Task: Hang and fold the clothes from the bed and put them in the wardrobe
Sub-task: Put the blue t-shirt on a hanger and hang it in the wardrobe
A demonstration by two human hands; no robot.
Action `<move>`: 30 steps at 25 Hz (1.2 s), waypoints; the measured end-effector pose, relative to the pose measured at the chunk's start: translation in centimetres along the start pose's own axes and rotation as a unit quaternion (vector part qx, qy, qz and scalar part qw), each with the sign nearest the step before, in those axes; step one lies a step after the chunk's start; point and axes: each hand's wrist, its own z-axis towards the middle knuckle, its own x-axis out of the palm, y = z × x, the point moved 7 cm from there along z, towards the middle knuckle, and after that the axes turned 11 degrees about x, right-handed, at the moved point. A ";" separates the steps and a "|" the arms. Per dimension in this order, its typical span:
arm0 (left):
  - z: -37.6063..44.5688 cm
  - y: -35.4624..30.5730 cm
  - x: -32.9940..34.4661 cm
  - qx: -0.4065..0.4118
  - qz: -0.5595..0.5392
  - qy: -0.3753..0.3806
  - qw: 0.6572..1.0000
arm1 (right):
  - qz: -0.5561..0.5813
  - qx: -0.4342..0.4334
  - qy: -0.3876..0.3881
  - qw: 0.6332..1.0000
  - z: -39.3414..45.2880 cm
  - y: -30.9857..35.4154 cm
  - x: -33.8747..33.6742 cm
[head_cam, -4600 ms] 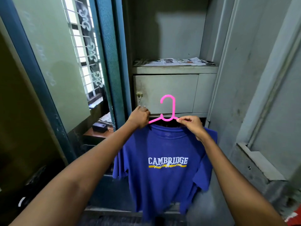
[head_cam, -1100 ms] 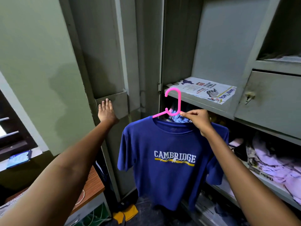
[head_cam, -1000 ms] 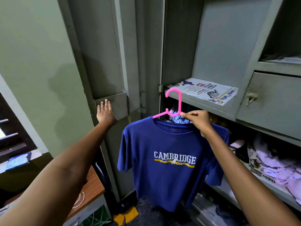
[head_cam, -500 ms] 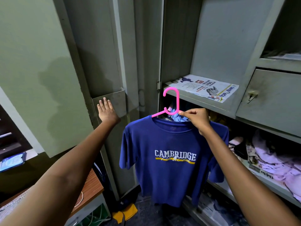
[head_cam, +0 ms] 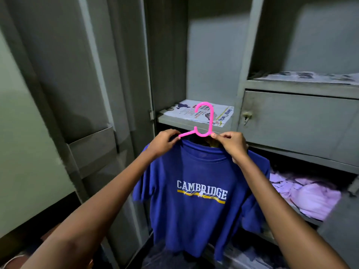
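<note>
A blue T-shirt (head_cam: 196, 210) with "CAMBRIDGE" printed on the chest hangs on a pink plastic hanger (head_cam: 204, 121). My left hand (head_cam: 163, 142) pinches the hanger's left arm at the shirt's shoulder. My right hand (head_cam: 231, 143) pinches the hanger's right arm beside the collar. Both hold the shirt up in front of the open grey metal wardrobe (head_cam: 211, 55), just below a shelf edge (head_cam: 174, 121). The hook rises in front of a newspaper (head_cam: 221, 111) lying on that shelf.
The open wardrobe door (head_cam: 93, 94) with a small metal pocket stands at the left. A locked inner drawer (head_cam: 299, 121) is at the right, newspaper on top. Pale purple clothes (head_cam: 307, 195) are heaped on the lower right shelf. Dark clothes lie behind the shirt.
My left hand has left the wardrobe door and now pinches the hanger's left arm. The view has shifted closer to the shelves.
</note>
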 end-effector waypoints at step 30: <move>26.7 -21.5 -0.8 0.206 0.001 -0.045 0.978 | -0.266 -0.148 -0.408 0.861 -3.1 17.2 -35.5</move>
